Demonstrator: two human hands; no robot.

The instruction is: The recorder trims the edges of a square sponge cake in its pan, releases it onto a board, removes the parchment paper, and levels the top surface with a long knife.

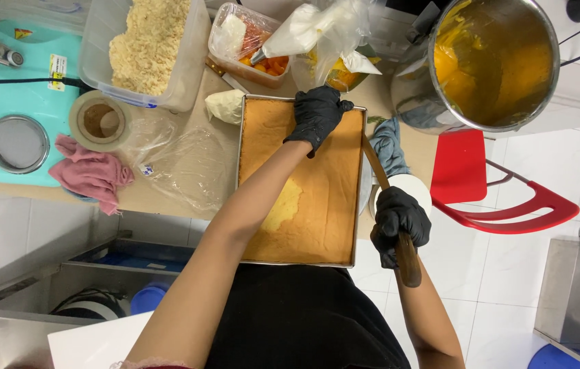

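Black-gloved right hand (401, 222) is clamped around a wooden knife handle (407, 256), blade (375, 162) running along the sponge cake's (317, 184) right edge inside the metal tray (238, 164). Left hand (317, 117), fingers spread flat, presses the cake's far end, likely to steady it. Steel pot (413, 96) sits beyond.

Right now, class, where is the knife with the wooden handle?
In the head view, the knife runs along the right edge of the cake tray, its handle held in the right hand, near the red chair.
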